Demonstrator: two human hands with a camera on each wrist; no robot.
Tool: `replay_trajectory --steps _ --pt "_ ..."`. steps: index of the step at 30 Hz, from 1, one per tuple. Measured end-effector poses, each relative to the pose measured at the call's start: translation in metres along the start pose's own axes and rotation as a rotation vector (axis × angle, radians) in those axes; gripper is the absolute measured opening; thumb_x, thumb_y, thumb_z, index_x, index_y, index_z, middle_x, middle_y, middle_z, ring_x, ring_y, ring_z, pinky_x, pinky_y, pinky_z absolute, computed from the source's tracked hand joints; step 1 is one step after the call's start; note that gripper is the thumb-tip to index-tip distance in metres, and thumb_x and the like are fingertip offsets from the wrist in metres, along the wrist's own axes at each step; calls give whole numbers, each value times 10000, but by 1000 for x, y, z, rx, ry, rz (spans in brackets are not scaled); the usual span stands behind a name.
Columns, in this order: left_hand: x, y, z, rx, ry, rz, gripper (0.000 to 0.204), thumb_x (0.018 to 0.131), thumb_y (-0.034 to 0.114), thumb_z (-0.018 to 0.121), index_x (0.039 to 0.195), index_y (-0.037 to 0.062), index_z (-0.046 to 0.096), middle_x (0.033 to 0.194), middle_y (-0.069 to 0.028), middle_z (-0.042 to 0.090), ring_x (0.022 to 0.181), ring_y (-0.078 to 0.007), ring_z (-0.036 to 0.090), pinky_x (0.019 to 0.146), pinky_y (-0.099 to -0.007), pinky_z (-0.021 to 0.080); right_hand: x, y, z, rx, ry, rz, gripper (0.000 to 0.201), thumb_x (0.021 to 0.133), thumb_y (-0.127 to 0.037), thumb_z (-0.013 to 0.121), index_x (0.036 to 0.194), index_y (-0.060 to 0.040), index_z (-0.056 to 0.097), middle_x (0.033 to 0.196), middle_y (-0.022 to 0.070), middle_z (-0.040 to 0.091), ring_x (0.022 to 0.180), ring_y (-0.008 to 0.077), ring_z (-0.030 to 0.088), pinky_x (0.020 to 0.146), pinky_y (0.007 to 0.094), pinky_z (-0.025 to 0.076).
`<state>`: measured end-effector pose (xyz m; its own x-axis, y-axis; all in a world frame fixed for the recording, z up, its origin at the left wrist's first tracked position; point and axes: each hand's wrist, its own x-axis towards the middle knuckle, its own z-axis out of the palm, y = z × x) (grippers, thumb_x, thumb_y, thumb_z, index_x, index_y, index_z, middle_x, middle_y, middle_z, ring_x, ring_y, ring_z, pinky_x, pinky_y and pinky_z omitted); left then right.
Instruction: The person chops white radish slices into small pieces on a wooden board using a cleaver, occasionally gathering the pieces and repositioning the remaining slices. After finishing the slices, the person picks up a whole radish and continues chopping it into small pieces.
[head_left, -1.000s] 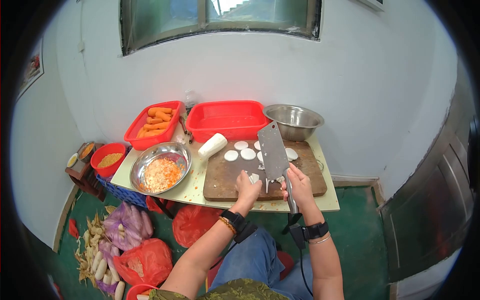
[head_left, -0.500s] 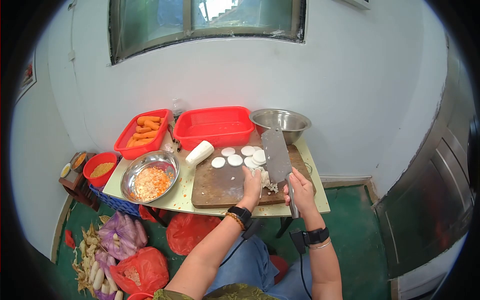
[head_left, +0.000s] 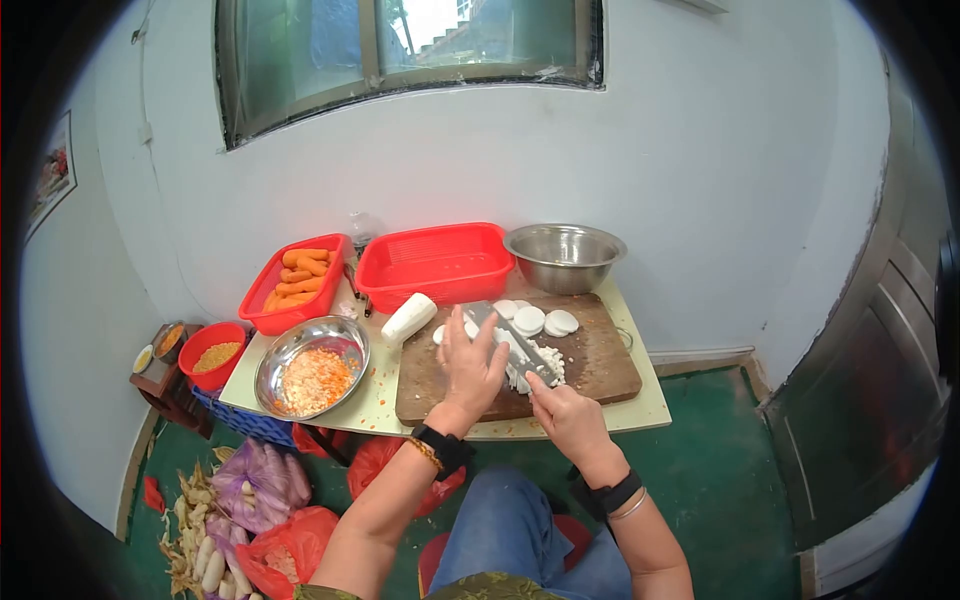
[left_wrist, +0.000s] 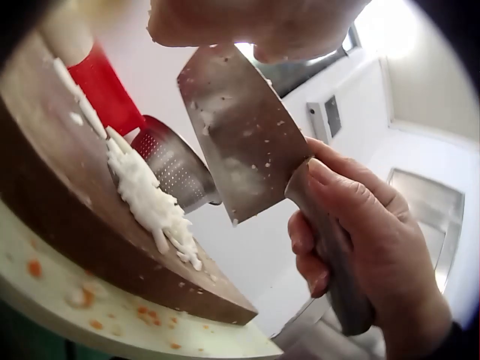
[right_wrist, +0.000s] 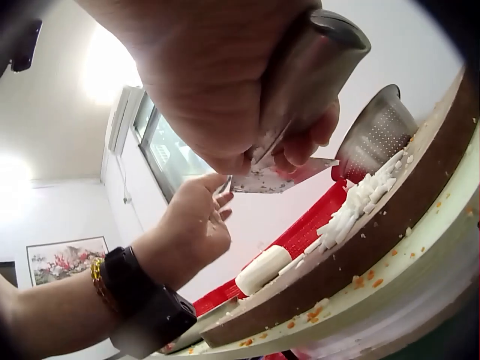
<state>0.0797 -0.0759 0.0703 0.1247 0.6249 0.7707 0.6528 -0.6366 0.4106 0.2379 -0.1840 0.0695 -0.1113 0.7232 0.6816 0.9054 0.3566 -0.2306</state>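
My right hand point(head_left: 575, 422) grips the handle of a cleaver point(left_wrist: 240, 139), raised above the wooden cutting board point(head_left: 605, 372). Bits of white radish cling to its broad blade. Beside the blade, my left hand point(head_left: 468, 368) is lifted with its fingers extended and holds nothing; it hides part of the board. Below lies a pile of chopped white radish point(left_wrist: 146, 191). Round radish slices point(head_left: 560, 322) sit farther back on the board. A peeled piece of white radish point(head_left: 408, 318) rests at the board's left back corner.
Left of the board stands a steel bowl point(head_left: 360, 375) with chopped orange and pale bits. Behind are a red basket point(head_left: 283, 318) of carrots, another red basket point(head_left: 435, 237) and a perforated steel bowl point(head_left: 565, 240). Bags point(head_left: 300, 545) lie on the floor at the left.
The cleaver has swung from pointing toward the back to slanting left, near my left hand. My left hand, holding radish pieces a second ago, has risen with fingers spread.
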Motion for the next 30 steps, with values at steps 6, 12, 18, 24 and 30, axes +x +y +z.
replay_trajectory --steps 6,12,18,24,30 --pt "-1 8 -24 167 -245 85 569 900 340 588 1413 140 444 1500 -258 266 1385 -441 249 1066 -594 204 -8 3 0 -96 -24 -65 364 831 -194 687 1192 -204 637 657 66 554 564 257 602 499 372 505" --pt "11 4 -22 31 -672 375 534 942 397 538 1379 100 458 1503 -166 322 1402 -366 280 1062 -567 264 -14 8 5 -198 -57 -144 363 800 -181 698 1156 -204 639 646 44 531 564 218 604 491 344 507" --pt "23 -7 -15 -126 -798 532 409 953 363 523 1226 60 532 1256 -152 524 1254 -342 445 1029 -474 352 -17 16 -9 -243 -54 -149 349 815 -181 662 1160 -220 638 641 44 537 566 213 618 483 341 516" --pt "18 -21 3 -137 -618 630 306 871 145 618 1157 68 541 1198 -151 529 1206 -347 473 1007 -453 390 -17 38 -11 -288 -28 -112 339 828 -184 647 1163 -238 643 632 50 548 555 220 624 474 347 518" --pt "19 -44 23 -100 -465 565 398 801 59 668 1173 50 525 1324 -222 476 1226 -431 452 1056 -470 388 -18 50 -21 -264 -4 36 298 849 -200 650 1146 -224 668 625 74 559 566 262 623 496 373 518"
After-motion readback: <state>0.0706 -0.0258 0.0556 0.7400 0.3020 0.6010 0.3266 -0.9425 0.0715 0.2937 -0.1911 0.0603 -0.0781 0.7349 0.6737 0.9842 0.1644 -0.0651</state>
